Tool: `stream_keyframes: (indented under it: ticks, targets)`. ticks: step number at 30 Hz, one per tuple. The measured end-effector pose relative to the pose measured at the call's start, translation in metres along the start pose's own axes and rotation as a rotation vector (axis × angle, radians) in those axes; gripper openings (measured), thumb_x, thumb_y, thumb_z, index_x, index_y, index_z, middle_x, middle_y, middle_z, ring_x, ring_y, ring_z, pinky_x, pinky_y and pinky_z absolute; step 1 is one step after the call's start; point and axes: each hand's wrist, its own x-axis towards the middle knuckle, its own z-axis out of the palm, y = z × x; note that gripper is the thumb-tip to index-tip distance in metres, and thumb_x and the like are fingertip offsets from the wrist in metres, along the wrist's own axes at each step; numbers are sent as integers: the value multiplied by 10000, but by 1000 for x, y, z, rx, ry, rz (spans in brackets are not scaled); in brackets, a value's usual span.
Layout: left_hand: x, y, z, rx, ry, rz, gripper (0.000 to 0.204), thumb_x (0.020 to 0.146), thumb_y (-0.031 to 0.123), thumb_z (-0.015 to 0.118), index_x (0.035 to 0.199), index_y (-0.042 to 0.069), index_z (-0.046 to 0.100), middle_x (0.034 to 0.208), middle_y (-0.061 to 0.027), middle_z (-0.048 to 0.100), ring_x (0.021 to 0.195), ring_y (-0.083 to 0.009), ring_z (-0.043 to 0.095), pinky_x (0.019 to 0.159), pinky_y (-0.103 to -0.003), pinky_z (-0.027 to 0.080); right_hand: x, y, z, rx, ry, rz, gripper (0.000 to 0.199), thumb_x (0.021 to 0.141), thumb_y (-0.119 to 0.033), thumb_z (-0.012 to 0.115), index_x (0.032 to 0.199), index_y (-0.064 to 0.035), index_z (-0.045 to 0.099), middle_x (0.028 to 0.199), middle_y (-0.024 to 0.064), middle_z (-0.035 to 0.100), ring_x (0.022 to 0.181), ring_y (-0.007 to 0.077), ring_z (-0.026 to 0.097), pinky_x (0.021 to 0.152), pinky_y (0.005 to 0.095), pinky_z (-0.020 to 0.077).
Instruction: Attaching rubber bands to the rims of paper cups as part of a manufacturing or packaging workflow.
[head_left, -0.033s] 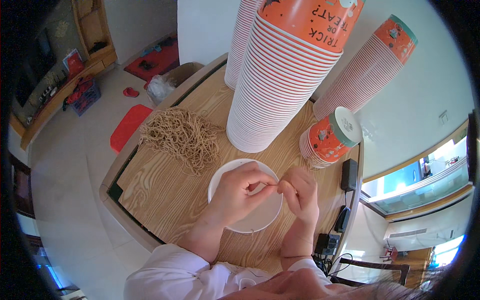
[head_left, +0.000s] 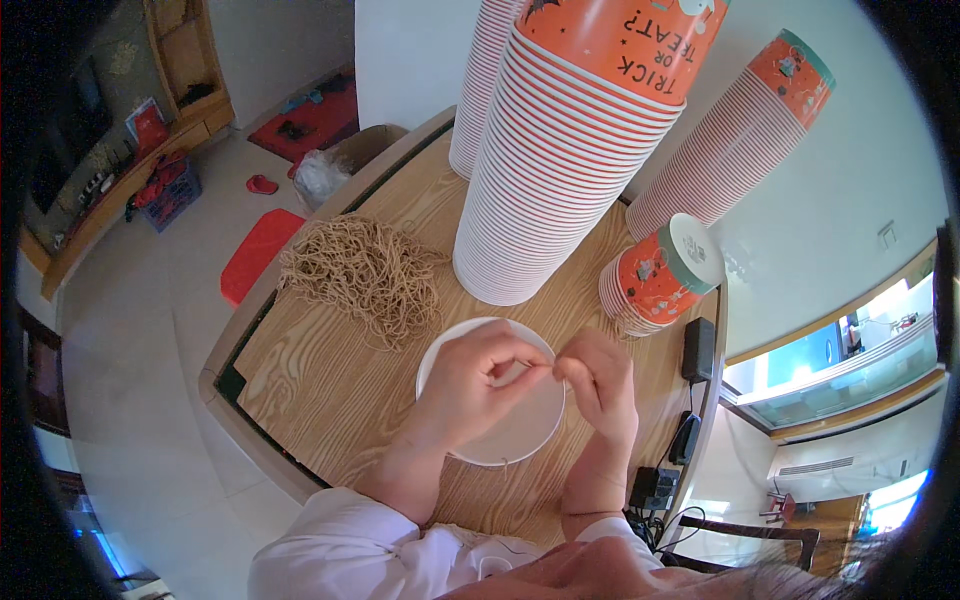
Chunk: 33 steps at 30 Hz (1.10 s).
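A white round paper bucket point(head_left: 510, 440) stands on the wooden table, seen from above with its inside showing. My left hand point(head_left: 480, 385) is above its left side, thumb and forefinger pinched together. Meeting its fingertips over the right rim is my right hand point(head_left: 598, 385), its fingers curled and closed. Whatever the fingertips hold is too small to make out. A short bit of tan cord point(head_left: 505, 463) shows at the bucket's near rim. Left of the far rim lies a loose heap of tan cord point(head_left: 365, 280).
Behind the bucket rises a tall stack of nested paper buckets point(head_left: 550, 170), orange on top. Another leaning stack point(head_left: 730, 140) and a short stack point(head_left: 660, 275) stand to the right. A black adapter point(head_left: 698, 350) and cables lie along the right table edge. A red stool point(head_left: 258, 255) is beyond the left edge.
My joined fingertips have shifted very slightly, and my left thumb and forefinger sit a little higher. The bucket, cord heap and stacks are where they were.
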Motion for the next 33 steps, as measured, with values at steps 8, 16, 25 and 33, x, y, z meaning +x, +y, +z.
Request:
stream_keyframes:
  ticks: [8,16,25,33]
  targets:
    - [1,-9,-19,33,178,-113,80,745,57,726,791,58,661,664,27,462,574,-59,376,496,-223,284,10,31,25,-107,-100,190,303,822,-79,640,1113,-2,608,724,79,582,691,204,571,672,306,472]
    - [2,-6,-16,300,209,-56,105,732,55,728,802,77,652,829,-44,588,752,-162,576,646,-280,459,5,-2,11,21,-3,550,294,837,-71,563,1127,-59,610,821,176,633,678,271,633,631,343,495]
    - [5,-22,-3,576,272,151,157,688,72,737,800,101,632,1168,-68,542,1132,-316,474,962,-462,352,4,-34,5,-129,-12,456,325,811,-50,571,1135,-62,601,839,172,619,646,303,616,600,369,495]
    - [5,-25,2,552,304,120,138,704,72,724,799,106,630,1110,-56,564,1091,-297,493,941,-454,360,3,-36,6,-172,-9,396,325,797,-42,575,1119,-71,606,856,156,619,670,312,619,612,380,500]
